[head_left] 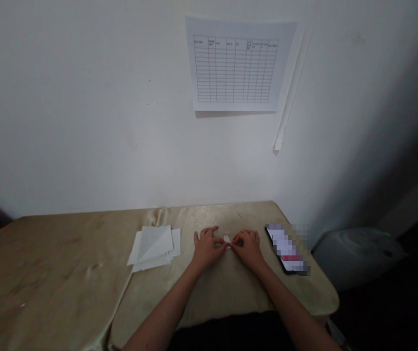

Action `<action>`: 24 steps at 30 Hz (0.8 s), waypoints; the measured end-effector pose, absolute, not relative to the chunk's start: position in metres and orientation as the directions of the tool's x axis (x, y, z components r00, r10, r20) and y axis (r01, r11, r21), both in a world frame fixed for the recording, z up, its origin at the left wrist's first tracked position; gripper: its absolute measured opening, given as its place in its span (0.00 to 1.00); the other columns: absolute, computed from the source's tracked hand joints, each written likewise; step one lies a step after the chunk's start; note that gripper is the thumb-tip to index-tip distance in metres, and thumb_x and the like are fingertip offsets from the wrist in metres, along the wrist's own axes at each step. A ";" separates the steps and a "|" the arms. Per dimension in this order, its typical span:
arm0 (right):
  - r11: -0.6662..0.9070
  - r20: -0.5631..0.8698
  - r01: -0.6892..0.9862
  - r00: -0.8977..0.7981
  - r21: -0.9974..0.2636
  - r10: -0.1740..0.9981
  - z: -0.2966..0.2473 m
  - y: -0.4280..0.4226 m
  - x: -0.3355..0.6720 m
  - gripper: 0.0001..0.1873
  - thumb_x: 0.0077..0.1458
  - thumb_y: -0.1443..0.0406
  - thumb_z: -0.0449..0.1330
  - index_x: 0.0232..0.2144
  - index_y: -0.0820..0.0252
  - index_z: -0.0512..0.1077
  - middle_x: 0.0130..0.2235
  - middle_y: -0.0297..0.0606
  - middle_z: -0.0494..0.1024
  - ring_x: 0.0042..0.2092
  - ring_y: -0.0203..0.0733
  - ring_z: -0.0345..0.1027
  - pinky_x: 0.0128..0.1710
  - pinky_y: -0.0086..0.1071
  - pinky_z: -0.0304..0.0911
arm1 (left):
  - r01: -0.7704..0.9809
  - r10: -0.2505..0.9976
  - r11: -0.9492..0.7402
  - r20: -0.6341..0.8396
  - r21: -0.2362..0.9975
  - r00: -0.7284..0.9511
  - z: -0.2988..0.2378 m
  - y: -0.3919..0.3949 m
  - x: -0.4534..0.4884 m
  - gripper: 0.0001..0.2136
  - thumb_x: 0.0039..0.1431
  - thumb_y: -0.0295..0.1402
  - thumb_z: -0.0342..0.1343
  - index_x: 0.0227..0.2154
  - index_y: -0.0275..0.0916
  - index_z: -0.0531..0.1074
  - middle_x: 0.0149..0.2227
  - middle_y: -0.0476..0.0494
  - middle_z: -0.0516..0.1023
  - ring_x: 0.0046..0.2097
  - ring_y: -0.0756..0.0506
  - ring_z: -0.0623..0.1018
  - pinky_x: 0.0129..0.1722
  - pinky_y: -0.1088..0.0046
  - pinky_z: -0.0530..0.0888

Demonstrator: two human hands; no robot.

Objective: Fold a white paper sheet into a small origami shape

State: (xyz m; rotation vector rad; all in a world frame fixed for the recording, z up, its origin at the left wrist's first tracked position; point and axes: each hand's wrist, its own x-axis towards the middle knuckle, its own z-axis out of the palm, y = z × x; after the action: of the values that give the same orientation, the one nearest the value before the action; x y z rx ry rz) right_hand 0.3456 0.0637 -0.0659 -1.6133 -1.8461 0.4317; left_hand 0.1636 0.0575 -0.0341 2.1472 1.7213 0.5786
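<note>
A small folded piece of white paper [227, 239] is pinched between my two hands, just above or on the tabletop. My left hand [207, 246] has its thumb and index finger closed on the paper's left side, while its other fingers spread outward. From the right, my right hand [248, 247] grips the paper's other side with thumb and index finger, the remaining fingers curled. Most of the paper is hidden by the fingertips. Left of my left hand lies a loose stack of white paper sheets [154, 246], the top one showing a diagonal crease.
A phone [285, 249] with a blurred, lit screen lies right of my right hand. The table [223, 287] has a shiny beige cover and a seam at left. A printed chart [236, 68] hangs on the wall. A pale rounded container [355, 256] stands beyond the table's right edge.
</note>
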 end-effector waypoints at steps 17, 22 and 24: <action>0.184 0.237 0.761 -0.040 -0.623 0.971 -0.062 0.063 0.345 0.02 0.51 0.63 0.65 0.29 0.54 0.76 0.41 0.37 0.80 0.56 0.51 0.64 0.65 0.51 0.37 | 0.889 0.970 -0.240 0.136 0.390 0.202 -0.032 0.058 0.162 0.12 0.56 0.44 0.63 0.44 0.66 0.79 0.70 0.55 0.58 0.69 0.30 0.55 0.63 0.29 0.33; 0.173 0.225 0.759 -0.037 -0.627 0.974 -0.063 0.064 0.344 0.02 0.51 0.63 0.65 0.28 0.54 0.75 0.41 0.37 0.80 0.56 0.53 0.63 0.66 0.53 0.34 | 0.893 0.976 -0.218 0.106 0.393 0.192 -0.032 0.058 0.161 0.17 0.55 0.46 0.63 0.48 0.67 0.77 0.70 0.54 0.57 0.70 0.28 0.53 0.63 0.29 0.32; 0.176 0.228 0.760 -0.038 -0.626 0.973 -0.063 0.063 0.344 0.01 0.52 0.64 0.64 0.28 0.54 0.75 0.41 0.37 0.80 0.56 0.53 0.63 0.66 0.54 0.34 | 0.895 0.975 -0.222 0.116 0.388 0.191 -0.034 0.057 0.161 0.17 0.56 0.47 0.62 0.49 0.68 0.76 0.70 0.53 0.58 0.70 0.28 0.53 0.62 0.29 0.31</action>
State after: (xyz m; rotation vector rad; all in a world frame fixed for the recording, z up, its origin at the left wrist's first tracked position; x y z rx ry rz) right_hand 0.3441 0.0634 -0.0628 -1.6317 -1.8461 0.4486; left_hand 0.1614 0.0570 -0.0336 2.2323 1.7930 0.4987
